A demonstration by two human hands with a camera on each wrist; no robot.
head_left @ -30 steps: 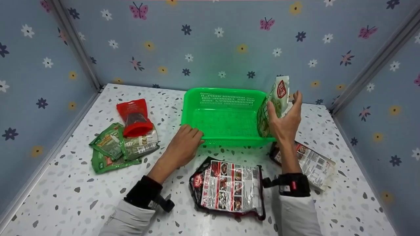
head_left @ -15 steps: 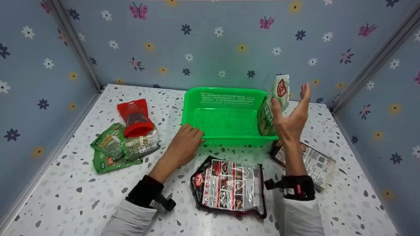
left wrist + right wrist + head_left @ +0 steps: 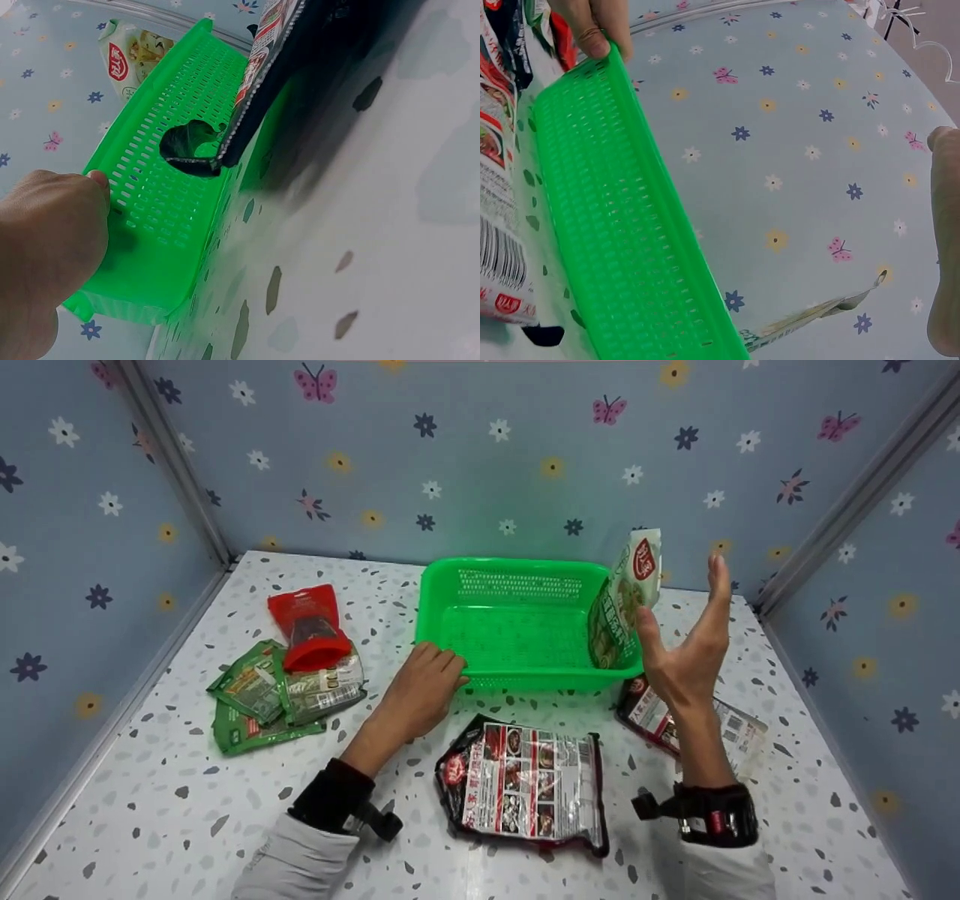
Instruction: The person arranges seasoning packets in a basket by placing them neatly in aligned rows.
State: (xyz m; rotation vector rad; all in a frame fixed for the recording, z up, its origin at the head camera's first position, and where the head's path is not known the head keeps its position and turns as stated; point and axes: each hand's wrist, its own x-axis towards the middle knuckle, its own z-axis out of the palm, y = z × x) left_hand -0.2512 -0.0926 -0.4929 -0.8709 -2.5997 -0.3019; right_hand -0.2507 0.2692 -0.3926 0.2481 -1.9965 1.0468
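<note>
A green plastic basket (image 3: 525, 682) stands at the back middle of the table. My left hand (image 3: 421, 690) grips its rim at the front left corner, fingers curled over the edge; the left wrist view shows this hand (image 3: 56, 240) on the rim too. Inside the right end of the basket, a green-and-white food packet (image 3: 616, 619) stands upright, leaning on the side wall. Just right of that packet my right hand (image 3: 690, 656) is raised with thumb and fingers spread, holding nothing. Nearer the front lies a black-edged food packet (image 3: 534, 784) with its printed back up.
Another dark-and-white packet (image 3: 649, 716) lies at the right, partly hidden behind the right forearm. To the left, a red pouch (image 3: 311, 619) rests on several green packets (image 3: 251, 682). Flower-patterned panels (image 3: 495, 457) enclose the table at the back and sides.
My right hand has let go of the green-and-white packet and moved right and a little toward me, fingers spreading. That packet stays standing in the basket. My left hand keeps its place.
</note>
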